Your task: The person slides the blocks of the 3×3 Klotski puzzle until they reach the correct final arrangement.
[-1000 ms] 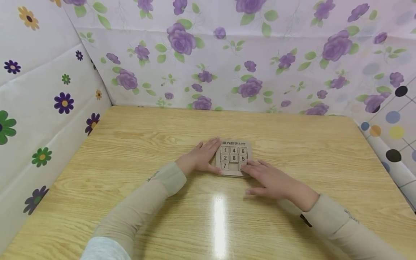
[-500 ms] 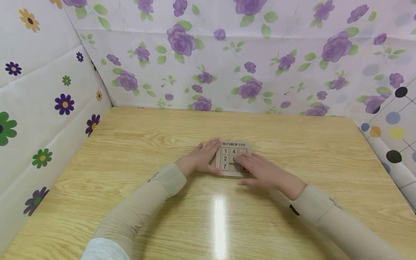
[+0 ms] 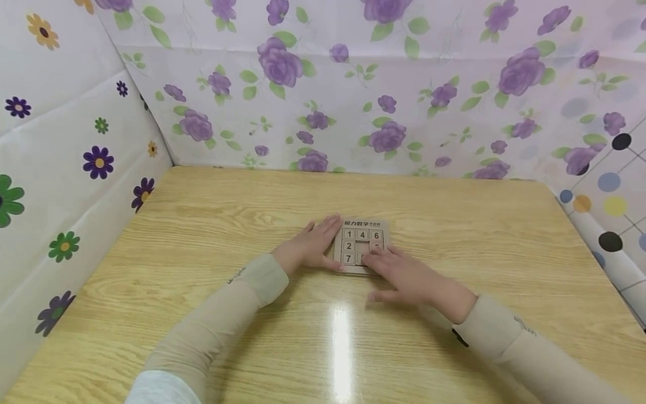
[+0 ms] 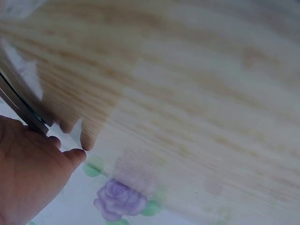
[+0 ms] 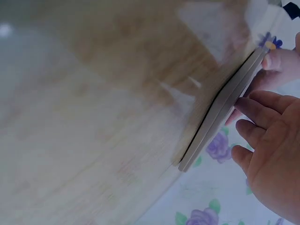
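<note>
A flat number sliding puzzle (image 3: 338, 247) lies on the table, lettered along its top. Its tiles read 1, 4, 6 in the top row, 2 and a partly covered 5 in the middle row, and 7 at bottom left; the centre slot is bare. My left hand (image 3: 310, 245) rests along the puzzle's left side, fingers extended, thumb at the lower left corner. With nearly straight fingers, my right hand (image 3: 411, 278) touches a mostly hidden tile (image 3: 359, 258) in the bottom row's middle. The bottom right tile is covered by that hand. In the right wrist view the puzzle's edge (image 5: 220, 112) shows side-on.
The wood-grain table (image 3: 227, 213) spreads around the puzzle and carries a bright light reflection. A flowered cloth (image 3: 323, 84) hangs behind it. Patterned cloths also stand at the left (image 3: 65, 185) and right sides.
My right hand went from the lower right tile up over the middle and right tiles, then back down. Tile 8 has slid from the centre to the bottom middle. The left hand stays put.
</note>
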Tool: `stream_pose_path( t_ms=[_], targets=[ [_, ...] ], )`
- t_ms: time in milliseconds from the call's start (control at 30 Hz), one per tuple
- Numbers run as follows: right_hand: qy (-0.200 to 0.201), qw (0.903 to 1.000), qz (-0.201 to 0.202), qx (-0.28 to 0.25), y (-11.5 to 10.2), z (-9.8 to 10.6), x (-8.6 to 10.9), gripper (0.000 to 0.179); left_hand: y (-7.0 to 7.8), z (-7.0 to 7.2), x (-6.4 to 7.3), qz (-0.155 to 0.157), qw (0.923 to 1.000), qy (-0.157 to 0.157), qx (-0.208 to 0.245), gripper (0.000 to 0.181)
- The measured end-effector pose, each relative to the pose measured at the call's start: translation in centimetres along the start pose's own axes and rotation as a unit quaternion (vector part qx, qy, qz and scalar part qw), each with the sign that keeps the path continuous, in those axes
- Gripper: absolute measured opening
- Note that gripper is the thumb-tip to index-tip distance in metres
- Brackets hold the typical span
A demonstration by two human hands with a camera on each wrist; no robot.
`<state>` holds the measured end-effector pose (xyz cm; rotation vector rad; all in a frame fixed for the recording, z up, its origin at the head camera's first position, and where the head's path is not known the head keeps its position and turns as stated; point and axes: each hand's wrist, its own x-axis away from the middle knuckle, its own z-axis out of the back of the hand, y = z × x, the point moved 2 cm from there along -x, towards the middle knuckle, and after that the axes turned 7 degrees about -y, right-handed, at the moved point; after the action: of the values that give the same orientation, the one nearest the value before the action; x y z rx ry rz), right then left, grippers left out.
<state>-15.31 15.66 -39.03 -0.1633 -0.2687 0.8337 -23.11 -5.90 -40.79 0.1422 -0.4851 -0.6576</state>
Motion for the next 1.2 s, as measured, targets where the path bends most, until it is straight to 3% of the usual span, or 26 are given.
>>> stream_pose_path(
  t_ms=[167, 367, 567, 967, 1200],
  targets=[
    [0.007, 0.9999, 0.002, -0.013, -0.2, -0.1, 0.6, 0.076, 0.0, 0.0, 0.0, -0.001, 1.0, -0.001, 0.002, 0.116],
    [0.03, 0.9991, -0.024, -0.018, 1.1, 0.2, 0.9, 0.075, 0.1, 0.0, 0.0, 0.003, 1.0, -0.004, 0.006, 0.116],
    [0.028, 0.9983, -0.046, -0.021, 1.9, 0.4, 0.7, 0.076, 0.0, -0.1, 0.0, 0.002, 1.0, -0.008, 0.005, 0.116],
    [0.013, 0.9991, -0.032, -0.025, 1.1, 0.5, -1.0, 0.078, 0.1, 0.1, 0.0, 0.001, 1.0, -0.004, 0.005, 0.116],
    [0.024, 0.999, -0.024, -0.029, 1.2, 0.4, -0.2, 0.076, 0.1, 0.2, 0.0, 0.0, 1.0, -0.007, 0.005, 0.116]
  ],
)
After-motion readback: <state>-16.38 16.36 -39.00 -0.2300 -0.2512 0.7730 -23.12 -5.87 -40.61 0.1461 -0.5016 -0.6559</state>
